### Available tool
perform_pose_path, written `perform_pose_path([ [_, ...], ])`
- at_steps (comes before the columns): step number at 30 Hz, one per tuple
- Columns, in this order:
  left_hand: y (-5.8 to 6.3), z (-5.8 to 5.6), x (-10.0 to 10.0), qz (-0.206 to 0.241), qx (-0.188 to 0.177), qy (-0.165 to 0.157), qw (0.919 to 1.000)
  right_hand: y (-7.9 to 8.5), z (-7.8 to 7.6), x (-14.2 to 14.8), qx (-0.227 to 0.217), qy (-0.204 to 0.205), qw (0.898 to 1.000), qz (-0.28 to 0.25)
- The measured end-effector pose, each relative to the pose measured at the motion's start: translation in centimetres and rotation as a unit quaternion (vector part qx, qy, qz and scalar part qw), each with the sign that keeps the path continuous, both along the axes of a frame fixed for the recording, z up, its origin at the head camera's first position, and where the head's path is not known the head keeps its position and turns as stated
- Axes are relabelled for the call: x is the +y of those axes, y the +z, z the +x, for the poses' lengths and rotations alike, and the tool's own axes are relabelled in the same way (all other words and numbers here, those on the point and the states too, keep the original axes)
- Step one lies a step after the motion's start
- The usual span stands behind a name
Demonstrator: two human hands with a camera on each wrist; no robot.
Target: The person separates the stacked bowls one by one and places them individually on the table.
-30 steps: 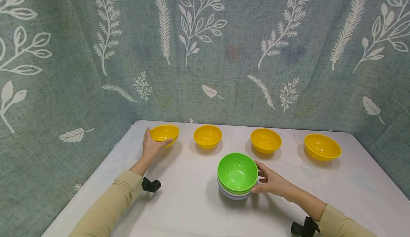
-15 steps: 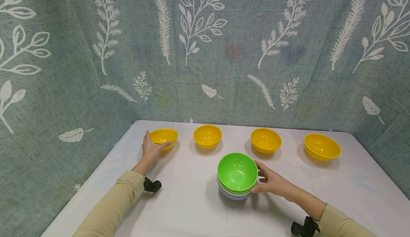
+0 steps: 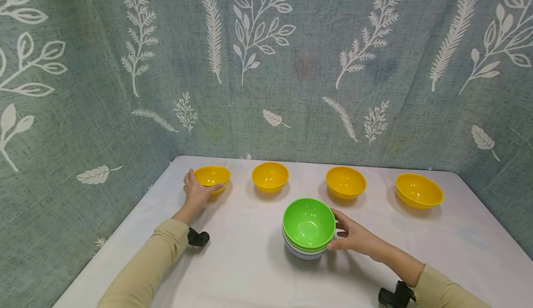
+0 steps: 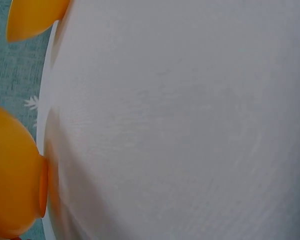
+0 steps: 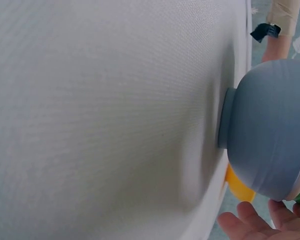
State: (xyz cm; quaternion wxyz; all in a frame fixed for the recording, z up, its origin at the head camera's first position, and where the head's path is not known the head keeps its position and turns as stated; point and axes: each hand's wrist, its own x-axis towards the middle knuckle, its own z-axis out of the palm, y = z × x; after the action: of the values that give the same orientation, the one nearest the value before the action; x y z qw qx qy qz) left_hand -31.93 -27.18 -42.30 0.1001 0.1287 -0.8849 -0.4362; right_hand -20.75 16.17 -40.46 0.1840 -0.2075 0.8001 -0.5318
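My left hand [image 3: 196,191] grips a yellow bowl [image 3: 212,176] at the far left of the table, thumb along its near side and fingers round its left. In the left wrist view this yellow bowl [image 4: 12,175] shows from the side, its foot close over the cloth and a shadow beside it. Near the middle stands a stack of nested bowls, with a bright green bowl [image 3: 309,224] on top and a blue-grey bowl [image 5: 267,127] at the bottom. The right hand [image 3: 354,236] holds the stack's right side, thumb in front, fingers spread behind, fingertips at the bowl walls.
Three more yellow bowls, left [image 3: 269,178], middle [image 3: 345,184] and right [image 3: 418,191], stand along the back of the white-covered table [image 3: 250,271]. A grey-green leaf-patterned curtain [image 3: 308,127] closes off the back and sides.
My left hand and its yellow bowl have shifted slightly toward the near left, then a touch back up. The right hand and the stack have stayed in place.
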Motion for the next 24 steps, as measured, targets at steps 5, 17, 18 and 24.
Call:
perform_pose_path([
  [5, 0.23, -0.30, -0.27, -0.031, -0.007, 0.016, 0.9994, -0.23, -0.01, 0.03, -0.006, -0.003, 1.000, -0.002],
  [17, 0.27, -0.41, -0.82, -0.004, -0.018, 0.016, 0.9997, -0.25, -0.03, 0.01, -0.005, -0.002, 1.000, 0.001],
  [18, 0.23, -0.46, -0.87, 0.002, -0.017, 0.014, 0.9998, -0.23, -0.02, 0.01, -0.005, -0.003, 1.000, 0.002],
  [24, 0.08, -0.88, -0.97, 0.038, -0.012, 0.007, 0.9992, -0.18, -0.04, 0.03, -0.008, -0.010, 1.000, 0.006],
])
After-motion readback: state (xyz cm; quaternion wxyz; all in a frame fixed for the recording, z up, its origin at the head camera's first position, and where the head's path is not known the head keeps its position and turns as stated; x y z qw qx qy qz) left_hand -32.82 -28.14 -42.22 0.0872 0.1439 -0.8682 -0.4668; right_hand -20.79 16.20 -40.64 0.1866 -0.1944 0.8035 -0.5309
